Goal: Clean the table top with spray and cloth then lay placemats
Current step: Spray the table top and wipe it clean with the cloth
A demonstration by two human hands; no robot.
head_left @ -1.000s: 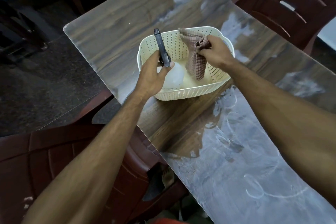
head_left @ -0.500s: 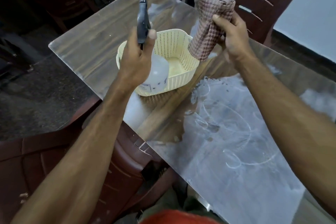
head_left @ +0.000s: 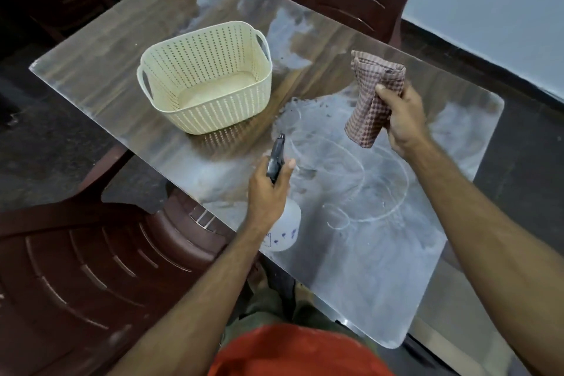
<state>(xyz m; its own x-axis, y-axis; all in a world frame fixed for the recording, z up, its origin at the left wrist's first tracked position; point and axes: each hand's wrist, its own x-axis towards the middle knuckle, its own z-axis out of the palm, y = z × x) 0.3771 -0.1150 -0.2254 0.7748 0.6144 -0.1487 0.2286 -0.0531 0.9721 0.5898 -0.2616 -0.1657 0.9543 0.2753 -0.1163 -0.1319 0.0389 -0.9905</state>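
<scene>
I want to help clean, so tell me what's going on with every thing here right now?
Spray bottle: held above the table by the left hand, nozzle pointing away.
Checked cloth: folded, gripped by the right hand, in the air.
Basket: upright, nothing in it.
Table top: smeared with white swirl marks, not yet wiped.
Placemats: none in view.

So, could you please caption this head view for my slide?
Left hand holds spray bottle, right hand holds cloth over smeared table.
</scene>
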